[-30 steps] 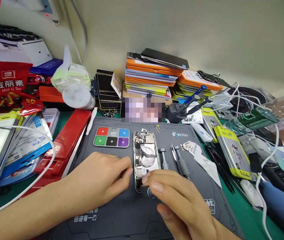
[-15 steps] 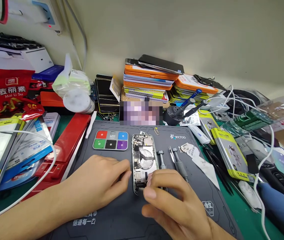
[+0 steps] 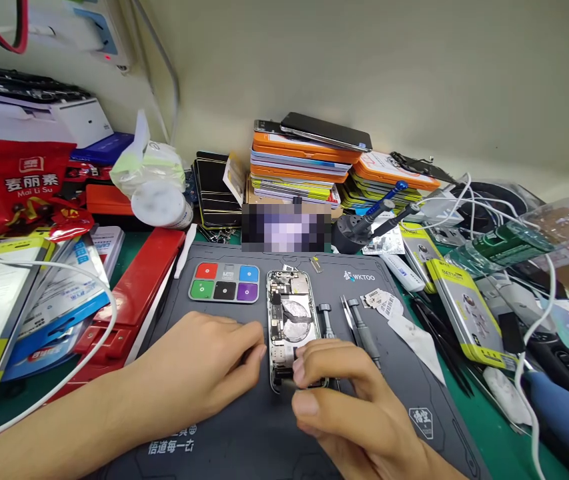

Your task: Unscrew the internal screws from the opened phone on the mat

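Left hand (image 3: pixel 199 373) lay loosely curled on the grey mat (image 3: pixel 224 433), gripping nothing, its fingertips touching the left edge of the opened phone (image 3: pixel 291 313). Right hand (image 3: pixel 344 407) had its thumb and fingers drawn narrow over the phone's near end; whether they pinched a part could not be told. The phone lay flat at the middle of the mat on the green counter (image 3: pixel 484 413), insides up, long axis running away from the person, camera end pointing at the wall. Just left of it sat a parts tray (image 3: pixel 224 282) with six coloured compartments, their contents too small to make out. Behind, a dark round holder (image 3: pixel 349 237) held tilted screwdrivers. Compared with a second earlier, the right hand had slid further over the near end and covered more of it, while the phone and left hand had kept their places.
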Available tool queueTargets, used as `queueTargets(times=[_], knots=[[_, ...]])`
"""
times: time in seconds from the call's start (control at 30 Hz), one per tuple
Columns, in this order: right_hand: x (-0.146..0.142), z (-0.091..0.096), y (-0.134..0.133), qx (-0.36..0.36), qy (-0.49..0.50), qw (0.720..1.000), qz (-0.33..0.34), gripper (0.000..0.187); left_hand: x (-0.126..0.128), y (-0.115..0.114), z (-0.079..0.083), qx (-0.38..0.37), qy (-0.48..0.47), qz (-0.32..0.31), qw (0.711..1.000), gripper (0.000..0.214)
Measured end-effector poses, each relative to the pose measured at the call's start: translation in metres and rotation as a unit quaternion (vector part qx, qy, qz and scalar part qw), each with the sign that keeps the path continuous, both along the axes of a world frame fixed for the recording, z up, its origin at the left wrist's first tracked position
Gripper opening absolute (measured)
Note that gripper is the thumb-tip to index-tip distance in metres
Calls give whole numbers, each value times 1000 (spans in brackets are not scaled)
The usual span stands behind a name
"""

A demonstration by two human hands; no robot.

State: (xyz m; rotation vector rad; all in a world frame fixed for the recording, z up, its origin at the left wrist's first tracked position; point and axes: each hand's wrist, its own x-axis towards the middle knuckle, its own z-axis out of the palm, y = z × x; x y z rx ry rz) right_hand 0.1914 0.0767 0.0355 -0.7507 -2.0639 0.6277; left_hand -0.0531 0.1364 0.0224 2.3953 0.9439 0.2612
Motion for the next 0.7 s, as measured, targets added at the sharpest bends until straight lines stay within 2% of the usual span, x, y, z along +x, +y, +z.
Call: queueTargets(times=[0.2,0.27,0.33,0.4,0.5,0.7], knots=[[0,0,2,-38,18,999,27,63,-1,0,-1,-13,-1,1,1000,26],[1,-1,2,-7,6,1000,3,60,-1,-1,-1,-11,1,0,1000,27],[2,-2,2,44,-22,999,-23,48,-1,-1,0,-10,8,1,1000,27],[3,-2,2,62,-48,996,-30,42,-1,-2,1,-12,12,1,1000,27],[5,-1,2,41,-46,998,-5,48,-1,-1,1,-13,14,0,1000,26],[4,2,2,34,-47,998,-13,62,0,0,2,-19,25,0,1000,24]])
